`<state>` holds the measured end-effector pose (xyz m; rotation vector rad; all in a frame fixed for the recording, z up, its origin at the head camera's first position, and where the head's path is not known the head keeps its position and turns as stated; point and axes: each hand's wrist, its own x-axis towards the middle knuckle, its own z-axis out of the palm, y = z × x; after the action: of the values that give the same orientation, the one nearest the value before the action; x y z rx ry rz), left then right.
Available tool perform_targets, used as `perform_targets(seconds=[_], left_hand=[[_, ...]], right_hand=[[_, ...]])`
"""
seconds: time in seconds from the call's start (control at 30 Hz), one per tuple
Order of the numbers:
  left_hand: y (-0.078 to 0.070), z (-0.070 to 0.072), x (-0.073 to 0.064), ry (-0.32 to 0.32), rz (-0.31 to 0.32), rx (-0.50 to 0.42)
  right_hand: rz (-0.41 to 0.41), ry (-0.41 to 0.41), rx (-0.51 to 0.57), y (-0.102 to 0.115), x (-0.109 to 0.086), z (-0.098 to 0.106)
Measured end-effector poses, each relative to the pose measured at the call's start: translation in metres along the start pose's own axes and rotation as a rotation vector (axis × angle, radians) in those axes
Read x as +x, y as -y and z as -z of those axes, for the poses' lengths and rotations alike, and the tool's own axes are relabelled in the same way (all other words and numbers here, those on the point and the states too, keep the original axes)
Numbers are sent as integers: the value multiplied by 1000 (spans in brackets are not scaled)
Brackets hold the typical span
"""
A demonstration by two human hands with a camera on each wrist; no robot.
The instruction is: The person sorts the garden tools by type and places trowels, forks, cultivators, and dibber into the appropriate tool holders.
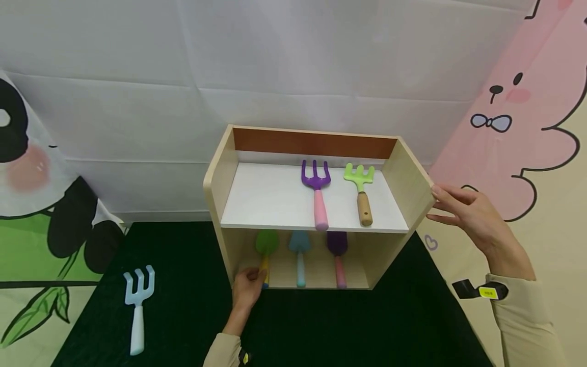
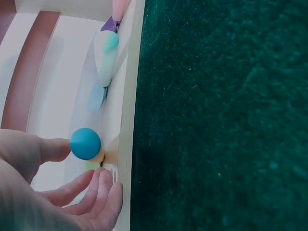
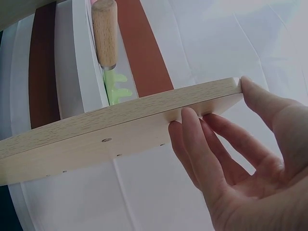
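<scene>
A two-tier wooden shelf [image 1: 302,224] stands on a dark green cloth. In its lower tier, my left hand [image 1: 247,288] has thumb and fingers about the yellow, blue-ended handle of a green hand trowel [image 1: 267,242]. In the left wrist view the thumb touches the blue handle end [image 2: 85,143]; the fingertips lie close below. My right hand [image 1: 477,219] holds the front corner of the shelf's right side panel [image 3: 120,120], thumb on the edge, fingertips on the outer face. A light blue trowel [image 1: 300,255] and a purple trowel with pink handle [image 1: 338,255] lie beside the green one.
On the upper tier lie a purple hand fork [image 1: 320,199] with pink handle and a green fork [image 1: 362,196] with wooden handle. A pale blue hand fork [image 1: 138,311] lies on the green cloth [image 1: 357,331], left of the shelf. Behind hangs white fabric [image 1: 293,61].
</scene>
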<state>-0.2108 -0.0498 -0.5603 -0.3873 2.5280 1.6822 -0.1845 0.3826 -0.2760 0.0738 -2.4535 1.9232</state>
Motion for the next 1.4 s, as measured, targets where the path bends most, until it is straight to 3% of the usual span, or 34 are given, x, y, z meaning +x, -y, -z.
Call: perform_targets(seconds=[0.33,0.9,1.4], left_hand=[[2,9,-13,-2,43,-23],[5,30,-37,-56,4,-81],[28,52,-49,-51,108,-19]], right_hand=[[17,21,2,0,-1,0],[-2,5,5,1,-1,0],[-6,6,25,3,0,0]])
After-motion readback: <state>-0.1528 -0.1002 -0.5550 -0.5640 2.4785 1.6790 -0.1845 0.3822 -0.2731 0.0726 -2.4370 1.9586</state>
